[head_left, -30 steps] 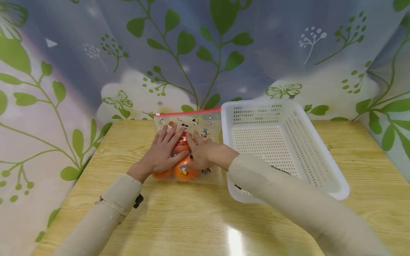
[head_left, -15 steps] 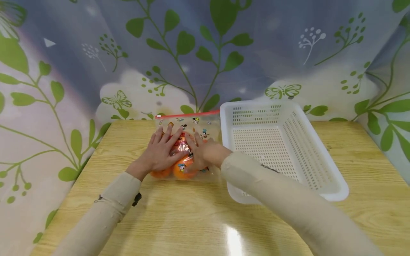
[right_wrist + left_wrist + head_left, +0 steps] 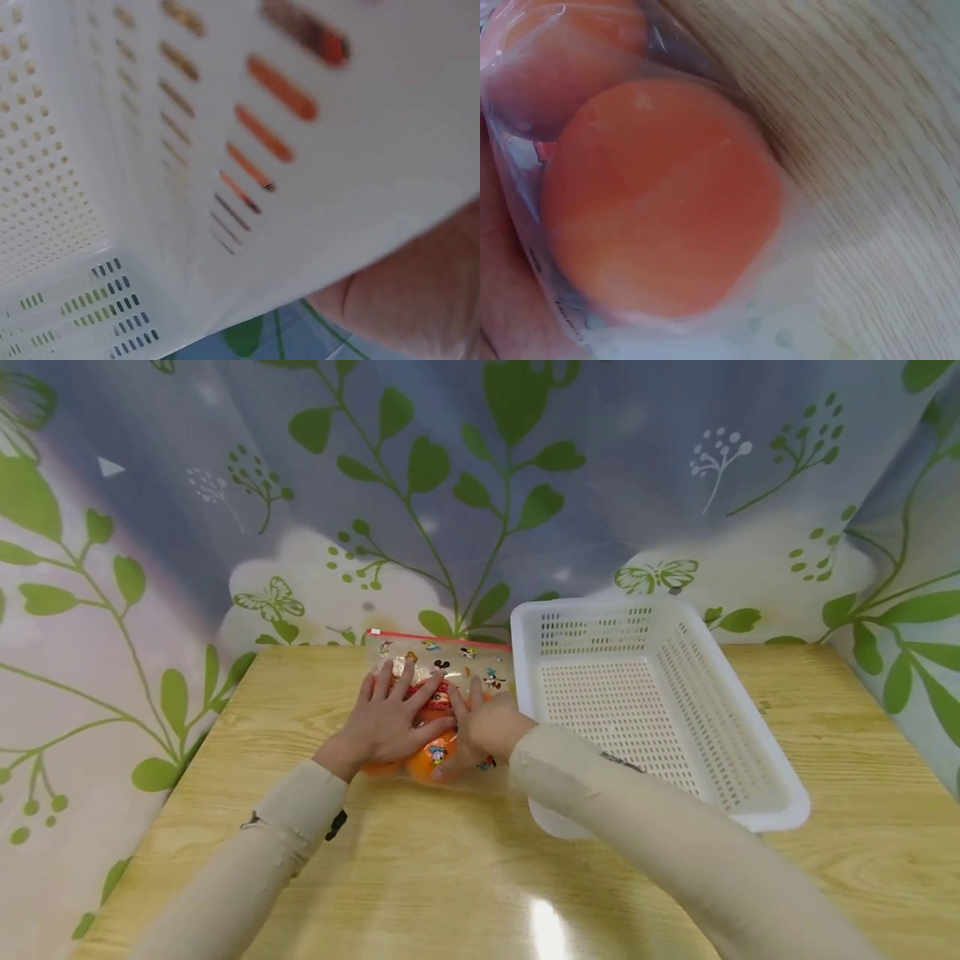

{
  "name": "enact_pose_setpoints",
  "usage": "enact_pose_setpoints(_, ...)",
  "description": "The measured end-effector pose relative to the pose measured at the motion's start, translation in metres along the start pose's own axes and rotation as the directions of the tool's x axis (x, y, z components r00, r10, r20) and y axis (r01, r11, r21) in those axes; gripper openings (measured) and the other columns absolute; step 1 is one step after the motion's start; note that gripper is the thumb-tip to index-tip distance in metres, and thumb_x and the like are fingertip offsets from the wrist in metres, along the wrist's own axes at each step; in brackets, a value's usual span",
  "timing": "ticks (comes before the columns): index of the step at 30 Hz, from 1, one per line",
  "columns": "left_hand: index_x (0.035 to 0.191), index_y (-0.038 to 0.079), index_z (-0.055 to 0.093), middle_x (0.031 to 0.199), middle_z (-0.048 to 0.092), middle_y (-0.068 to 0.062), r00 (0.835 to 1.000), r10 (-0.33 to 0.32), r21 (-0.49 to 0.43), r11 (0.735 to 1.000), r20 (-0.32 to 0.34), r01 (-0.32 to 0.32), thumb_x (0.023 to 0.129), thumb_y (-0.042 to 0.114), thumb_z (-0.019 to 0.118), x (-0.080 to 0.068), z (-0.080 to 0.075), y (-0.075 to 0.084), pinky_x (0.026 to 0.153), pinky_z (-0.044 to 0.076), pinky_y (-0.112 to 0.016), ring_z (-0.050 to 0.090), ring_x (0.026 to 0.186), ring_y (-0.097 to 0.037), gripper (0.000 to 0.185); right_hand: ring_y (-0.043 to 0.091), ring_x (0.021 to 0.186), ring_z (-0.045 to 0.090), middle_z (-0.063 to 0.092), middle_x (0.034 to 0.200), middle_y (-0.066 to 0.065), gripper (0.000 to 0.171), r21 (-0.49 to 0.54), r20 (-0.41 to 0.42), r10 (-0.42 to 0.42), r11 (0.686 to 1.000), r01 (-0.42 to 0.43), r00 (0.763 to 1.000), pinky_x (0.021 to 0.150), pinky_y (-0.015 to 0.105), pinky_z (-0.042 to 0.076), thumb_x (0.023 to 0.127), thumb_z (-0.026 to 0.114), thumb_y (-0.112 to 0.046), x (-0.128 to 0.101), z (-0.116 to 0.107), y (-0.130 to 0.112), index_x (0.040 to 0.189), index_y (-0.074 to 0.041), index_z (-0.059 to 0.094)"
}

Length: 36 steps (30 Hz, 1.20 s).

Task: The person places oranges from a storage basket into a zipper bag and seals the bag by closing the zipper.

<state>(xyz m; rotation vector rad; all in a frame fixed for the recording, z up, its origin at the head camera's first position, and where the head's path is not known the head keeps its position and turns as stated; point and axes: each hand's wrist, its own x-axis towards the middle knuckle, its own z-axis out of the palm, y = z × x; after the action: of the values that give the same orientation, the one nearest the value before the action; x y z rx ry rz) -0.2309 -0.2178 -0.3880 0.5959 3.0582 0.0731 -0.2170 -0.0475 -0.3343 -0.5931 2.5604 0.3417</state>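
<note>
A clear zip bag (image 3: 397,652) with a red strip along its top and cartoon prints lies on the table, holding several oranges (image 3: 431,760). My left hand (image 3: 382,727) rests on the bag's left part, fingers spread and straight. On its right part my right hand (image 3: 483,727) presses with its fingers extended, close to the other thumb. Between the hands, a red printed patch shows through the plastic. In the left wrist view an orange (image 3: 660,202) bulges under the film beside the edge of my left hand (image 3: 510,285). Both palms hide some of the contents.
A white perforated plastic basket (image 3: 772,760) stands right of the bag, its left rim against the bag's edge. My right forearm crosses its front left corner. A leaf-patterned curtain (image 3: 600,510) hangs behind the wooden table (image 3: 420,877).
The bag's red top strip has tipped from rising rightward to sloping slightly down on the right. Both hands stay on the bag and have shifted only a little.
</note>
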Motion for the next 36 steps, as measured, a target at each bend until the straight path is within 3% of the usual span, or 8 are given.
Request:
enact_pose_setpoints(4, 0.154, 0.029, 0.018, 0.157, 0.006, -0.018, 0.999, -0.034, 0.01, 0.999, 0.011, 0.034, 0.09, 0.073, 0.026, 0.001, 0.002, -0.001, 0.109, 0.003, -0.058, -0.003, 0.141, -0.044, 0.078, 0.029, 0.141, 0.018, -0.008, 0.157, 0.016, 0.123, 0.029, -0.008, 0.007, 1.0, -0.007, 1.0, 0.108, 0.04, 0.025, 0.068, 0.042, -0.089, 0.015, 0.007, 0.002, 0.153, -0.018, -0.013)
enact_pose_setpoints(11, 0.155, 0.028, 0.013, 0.158, 0.003, -0.016, 0.999, -0.032, 0.031, 0.999, 0.026, 0.032, 0.102, 0.05, 0.02, -0.003, 0.001, -0.003, 0.11, 0.002, -0.057, -0.007, 0.141, -0.041, 0.058, 0.024, 0.143, -0.008, -0.016, 0.156, 0.012, 0.111, -0.002, 0.029, -0.026, 1.0, 0.026, 0.999, 0.108, 0.038, 0.024, 0.069, 0.011, -0.091, 0.031, 0.01, 0.005, 0.149, -0.022, -0.02)
enact_pose_setpoints(14, 0.155, 0.029, 0.012, 0.158, 0.002, -0.014, 0.999, -0.037, 0.04, 0.999, 0.034, 0.035, 0.102, 0.05, 0.02, -0.003, 0.0, -0.004, 0.11, 0.002, -0.056, -0.007, 0.142, -0.04, 0.057, 0.024, 0.143, -0.013, -0.018, 0.156, 0.011, 0.109, 0.026, 0.048, -0.028, 0.999, 0.027, 0.998, 0.11, 0.04, 0.021, 0.07, 0.012, -0.09, 0.034, 0.01, 0.004, 0.148, -0.022, -0.022)
enact_pose_setpoints(22, 0.155, 0.027, 0.013, 0.158, 0.0, -0.017, 1.0, -0.008, 0.035, 0.999, 0.026, 0.007, 0.101, 0.051, 0.027, -0.003, 0.0, -0.003, 0.11, 0.003, -0.056, -0.007, 0.142, -0.04, 0.06, 0.026, 0.143, -0.009, -0.014, 0.157, 0.012, 0.111, 0.028, 0.038, -0.025, 0.999, 0.024, 0.999, 0.111, 0.043, 0.02, 0.074, 0.022, -0.089, 0.029, 0.009, 0.004, 0.152, -0.019, -0.015)
enact_pose_setpoints(26, 0.155, 0.025, 0.015, 0.157, 0.001, -0.019, 1.0, -0.006, 0.029, 1.0, 0.027, 0.005, 0.101, 0.051, 0.03, -0.005, -0.002, -0.003, 0.11, 0.003, -0.057, -0.005, 0.141, -0.043, 0.062, 0.034, 0.143, -0.002, -0.011, 0.157, 0.014, 0.107, 0.095, -0.006, -0.038, 0.995, 0.038, 0.999, 0.112, 0.048, 0.016, 0.078, 0.029, -0.084, 0.018, 0.005, 0.004, 0.154, -0.019, -0.008)
enact_pose_setpoints(30, 0.155, 0.024, 0.016, 0.157, 0.0, -0.018, 1.0, -0.02, -0.033, 0.999, 0.023, 0.021, 0.1, 0.054, 0.029, -0.008, -0.008, -0.007, 0.109, 0.001, -0.059, -0.004, 0.141, -0.042, 0.065, 0.042, 0.141, 0.007, -0.002, 0.158, 0.014, 0.094, 0.203, -0.075, -0.057, 0.977, 0.071, 0.996, 0.111, 0.051, 0.014, 0.085, 0.029, -0.078, 0.008, -0.002, 0.007, 0.156, -0.02, 0.005)
enact_pose_setpoints(36, 0.155, 0.022, 0.019, 0.158, 0.006, -0.017, 1.0, -0.014, -0.047, 0.999, -0.018, 0.013, 0.101, 0.052, 0.028, -0.012, -0.018, -0.016, 0.109, 0.002, -0.06, 0.0, 0.143, -0.037, 0.063, 0.035, 0.143, 0.007, 0.011, 0.158, 0.009, 0.081, 0.213, -0.225, -0.122, 0.962, 0.171, 0.967, 0.113, 0.048, 0.012, 0.092, 0.021, -0.07, 0.007, -0.006, 0.021, 0.155, -0.019, 0.016)
